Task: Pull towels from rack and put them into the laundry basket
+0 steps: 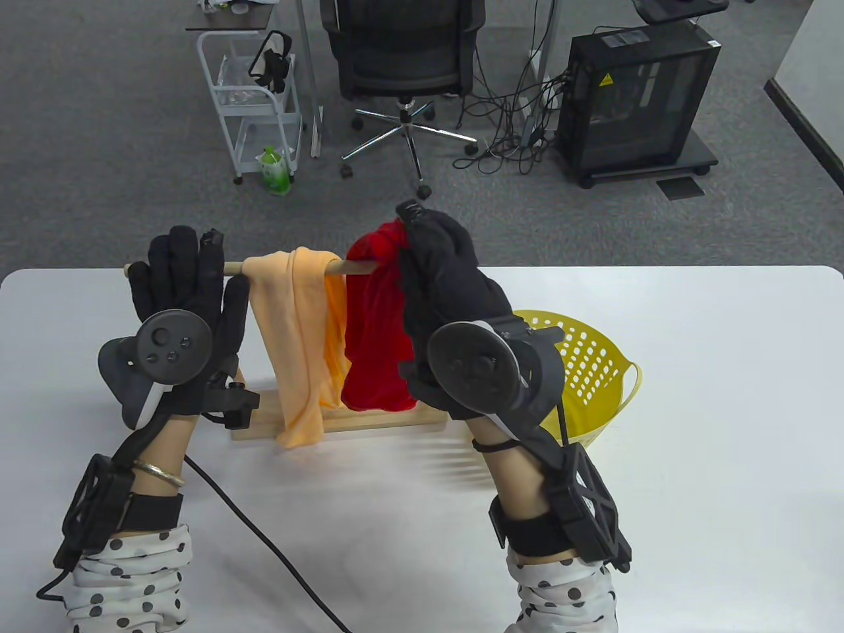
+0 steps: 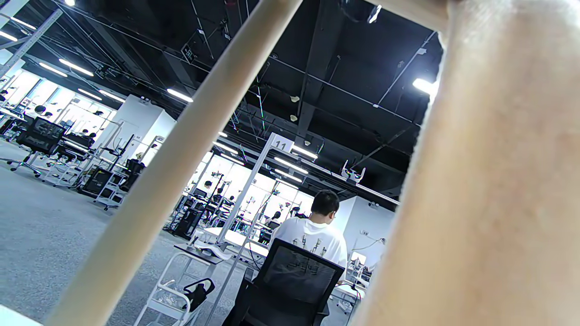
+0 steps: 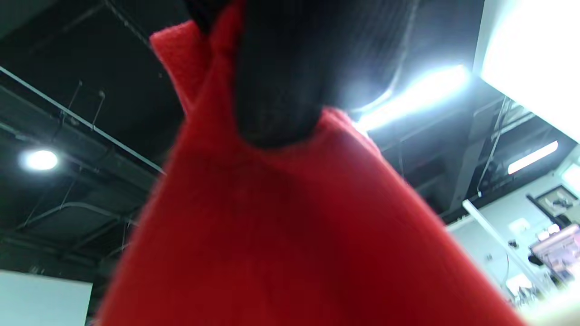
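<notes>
A wooden rack point(image 1: 343, 422) stands on the white table point(image 1: 725, 461), its rod point(image 1: 356, 266) running left to right. An orange towel point(image 1: 297, 330) hangs over the rod's middle; in the left wrist view it point(image 2: 489, 181) fills the right side beside a wooden bar of the rack point(image 2: 181, 149). A red towel point(image 1: 376, 349) hangs to its right. My right hand point(image 1: 412, 254) grips the bunched top of the red towel at the rod, and a gloved finger point(image 3: 276, 90) presses into the red cloth point(image 3: 290, 235). My left hand point(image 1: 178, 277) lies over the rod's left end with fingers straight. A yellow perforated basket point(image 1: 597, 369) sits right of the rack, partly hidden by my right hand.
A black cable point(image 1: 264, 541) trails across the table from my left wrist. Beyond the table's far edge, on the grey carpet, are an office chair point(image 1: 402, 59), a white cart point(image 1: 254, 105) and a black computer tower point(image 1: 639, 99).
</notes>
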Action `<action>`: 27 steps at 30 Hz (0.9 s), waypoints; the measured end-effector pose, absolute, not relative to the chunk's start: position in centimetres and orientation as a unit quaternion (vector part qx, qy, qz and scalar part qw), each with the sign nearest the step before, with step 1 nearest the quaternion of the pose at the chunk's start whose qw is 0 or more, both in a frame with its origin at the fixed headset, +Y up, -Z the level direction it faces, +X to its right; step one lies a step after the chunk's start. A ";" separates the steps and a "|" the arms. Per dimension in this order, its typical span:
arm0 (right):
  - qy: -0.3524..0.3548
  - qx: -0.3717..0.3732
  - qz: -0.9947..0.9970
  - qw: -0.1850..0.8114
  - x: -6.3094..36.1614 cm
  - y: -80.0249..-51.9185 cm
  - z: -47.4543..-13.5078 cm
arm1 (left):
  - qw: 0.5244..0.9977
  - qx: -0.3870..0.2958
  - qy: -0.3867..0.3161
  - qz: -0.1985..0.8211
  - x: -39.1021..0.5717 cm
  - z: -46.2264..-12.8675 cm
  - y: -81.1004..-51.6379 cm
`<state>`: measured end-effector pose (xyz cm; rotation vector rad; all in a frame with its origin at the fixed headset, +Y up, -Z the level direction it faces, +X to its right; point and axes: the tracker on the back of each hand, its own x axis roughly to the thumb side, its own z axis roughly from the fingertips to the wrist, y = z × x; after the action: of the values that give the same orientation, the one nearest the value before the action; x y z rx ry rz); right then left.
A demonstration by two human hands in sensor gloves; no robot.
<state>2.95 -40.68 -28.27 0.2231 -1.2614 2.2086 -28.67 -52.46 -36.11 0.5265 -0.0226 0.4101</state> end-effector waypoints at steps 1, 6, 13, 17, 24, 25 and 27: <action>-0.487 0.077 0.821 0.288 3.5 -40.2 -27.7 | 0.945 0.259 -0.011 0.201 -28.7 -36.1 -52.5; -0.530 0.057 0.796 0.285 6.4 -38.1 -25.5 | 0.945 0.261 -0.010 0.197 -28.6 -36.1 -52.5; -0.611 -0.004 0.769 0.188 10.8 -36.0 -22.6 | 0.945 0.262 -0.008 0.195 -28.5 -36.1 -52.5; -0.606 -0.022 0.776 0.175 12.6 -36.2 -22.1 | 0.945 0.263 -0.007 0.195 -28.5 -36.1 -52.5; -0.562 -0.042 0.811 0.159 14.3 -39.6 -23.9 | 0.946 0.262 -0.003 0.190 -28.4 -36.1 -52.5; -0.552 -0.044 0.816 0.164 14.5 -40.3 -24.4 | 0.946 0.261 -0.003 0.190 -28.4 -36.1 -52.5; -0.539 -0.047 0.823 0.174 14.7 -41.5 -25.2 | 0.947 0.260 -0.002 0.190 -28.4 -36.1 -52.5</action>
<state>14.75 -41.48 -25.20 -0.1341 -1.5276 2.3341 -28.43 -52.50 -36.09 0.5301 -0.0042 0.3860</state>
